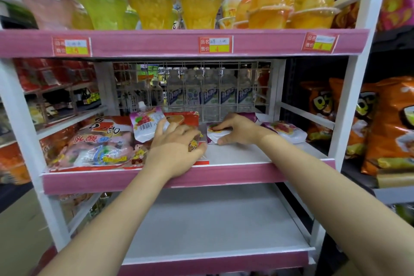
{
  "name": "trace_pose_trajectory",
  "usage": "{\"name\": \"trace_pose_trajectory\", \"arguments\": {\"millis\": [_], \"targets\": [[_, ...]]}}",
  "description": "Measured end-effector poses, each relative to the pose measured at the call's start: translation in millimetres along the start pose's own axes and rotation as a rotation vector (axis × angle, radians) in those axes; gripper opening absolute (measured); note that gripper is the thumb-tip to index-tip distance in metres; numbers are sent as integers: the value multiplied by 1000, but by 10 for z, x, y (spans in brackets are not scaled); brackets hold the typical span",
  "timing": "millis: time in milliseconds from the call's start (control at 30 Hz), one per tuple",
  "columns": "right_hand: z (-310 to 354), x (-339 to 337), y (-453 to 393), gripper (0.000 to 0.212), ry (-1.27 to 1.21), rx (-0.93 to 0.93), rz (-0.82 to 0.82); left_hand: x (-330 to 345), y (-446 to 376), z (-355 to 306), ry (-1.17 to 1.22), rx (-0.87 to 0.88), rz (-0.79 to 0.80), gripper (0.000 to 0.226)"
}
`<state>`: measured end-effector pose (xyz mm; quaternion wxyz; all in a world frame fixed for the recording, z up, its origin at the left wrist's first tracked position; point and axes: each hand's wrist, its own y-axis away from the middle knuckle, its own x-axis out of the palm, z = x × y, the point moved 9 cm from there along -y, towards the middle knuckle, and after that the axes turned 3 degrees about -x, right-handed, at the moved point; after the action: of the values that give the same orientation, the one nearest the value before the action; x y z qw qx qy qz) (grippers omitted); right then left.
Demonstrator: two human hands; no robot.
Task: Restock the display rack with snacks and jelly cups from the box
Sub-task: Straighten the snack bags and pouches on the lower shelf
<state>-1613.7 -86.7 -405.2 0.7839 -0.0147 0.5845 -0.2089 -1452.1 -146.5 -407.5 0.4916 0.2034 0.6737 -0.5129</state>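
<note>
Pink-edged white shelf (235, 152), neighbouring snack racks (380, 119)

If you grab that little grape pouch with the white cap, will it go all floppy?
Probably yes. The grape pouch looks like soft film with a small spout, so it would likely sag and bend where the left hand touches it. Its glossy skin may be a bit slippery. It leans on the big red snack bag, so a push would likely tip it over.
</note>
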Motion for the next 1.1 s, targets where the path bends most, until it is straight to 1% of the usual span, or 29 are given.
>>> {"name": "trace_pose_trajectory", "arguments": {"millis": [67,133,167,200,267,300,333,367,433,500,567,600,633,667,733,767,900,967,1000,1033,1100], "targets": [[11,19,-40,53,63,8,5,8,-1,10,1,3,-3,57],[-24,-25,-35,54,52,21,11,17,3,19,-3,8,-6,58],[-68,-114,-12,56,36,37,-40,17,3,15,-7,11,-7,59],[-127,-252,24,60,42,58,-143,18,0,15,-12,12,-8,59],[-381,-514,123,75,73,166,-348,25,-10,20,-17,6,-1,60],[-540,-567,168,83,69,231,-382,27,-13,21,-17,1,2,61],[-689,-564,189,89,51,283,-370,29,-16,22,-18,-1,4,62],[-815,-517,191,88,18,316,-333,28,-16,20,-22,0,7,61],[-904,-401,186,70,-14,333,-264,31,-20,16,-35,5,11,60],[-866,-337,150,53,12,312,-239,31,-22,22,-41,1,15,60],[-821,-266,117,43,63,309,-193,41,-22,30,-45,-1,18,62],[-809,-251,110,41,96,307,-183,43,-20,30,-46,0,17,62],[-820,-254,108,45,123,307,-190,41,-15,24,-43,2,15,63],[-847,-267,111,54,140,314,-210,39,-12,17,-38,4,17,62],[-895,-331,174,74,103,344,-277,39,-5,7,-34,6,23,62],[-927,-364,201,78,73,359,-310,37,-2,9,-34,6,26,62],[-1008,-407,236,77,17,414,-362,9,-20,-39,-48,6,4,65],[-1009,-387,228,85,31,440,-350,-36,-18,-224,-9,47,-57,76],[-1022,-370,219,89,49,452,-334,-27,-22,-325,30,67,-61,81],[-1042,-349,206,92,74,454,-309,10,-24,-394,66,73,-39,86],[-1059,-333,203,89,115,449,-275,96,-28,-430,102,51,6,92]]}}
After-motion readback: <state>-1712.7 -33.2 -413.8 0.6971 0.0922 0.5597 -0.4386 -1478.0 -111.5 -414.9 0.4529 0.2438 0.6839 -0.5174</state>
